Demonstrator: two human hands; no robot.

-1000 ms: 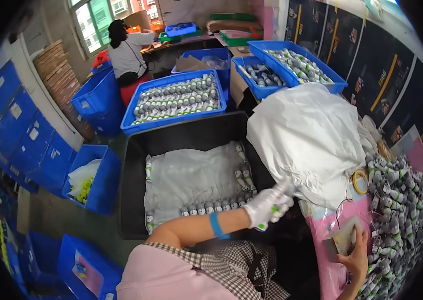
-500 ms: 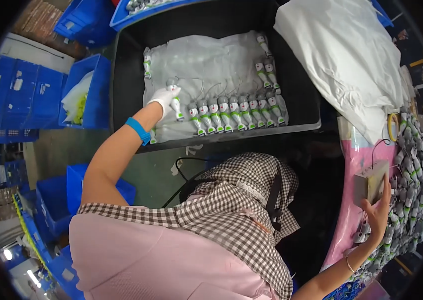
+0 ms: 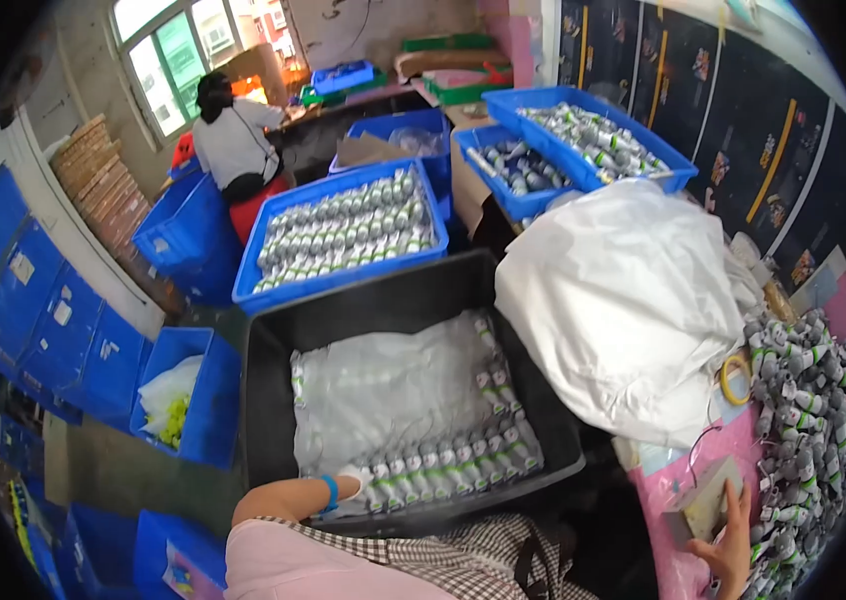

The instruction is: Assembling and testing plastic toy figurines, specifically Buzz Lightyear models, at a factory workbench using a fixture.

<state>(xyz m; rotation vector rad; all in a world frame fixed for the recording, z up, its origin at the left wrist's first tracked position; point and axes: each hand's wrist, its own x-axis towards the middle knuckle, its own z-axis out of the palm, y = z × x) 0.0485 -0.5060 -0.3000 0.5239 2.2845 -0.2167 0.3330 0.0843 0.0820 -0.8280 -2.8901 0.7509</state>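
Observation:
My left hand [image 3: 346,486], in a white glove or finger covers, reaches into a large black bin [image 3: 565,462] at the left end of a row of small grey, white and green toy figures [image 3: 443,468]. Its fingers are blurred against the figures, so their grip is not visible. My right hand [image 3: 728,540] grips the edge of a pale box-shaped block [image 3: 703,505], thumb on one side and fingers along the other. A dark cord rises beside the block, which sits on a pink sheet [image 3: 648,480]. More figures stand along the bin's right side, and a translucent sheet [image 3: 383,385] covers its bottom.
A heap of loose figures [image 3: 803,430] lies at the right, beside a yellow tape roll [image 3: 735,380]. White sheeting [image 3: 623,300] drapes along the bin's right. Blue trays of figures [image 3: 343,225] stand behind. Blue bins [image 3: 188,400] are at left. Another person [image 3: 235,140] is far back.
My view has tilted up, bringing the room behind the bin into sight. My left hand, which was holding a figure above the sheet, is now down at the row's end. My right hand stays on the block.

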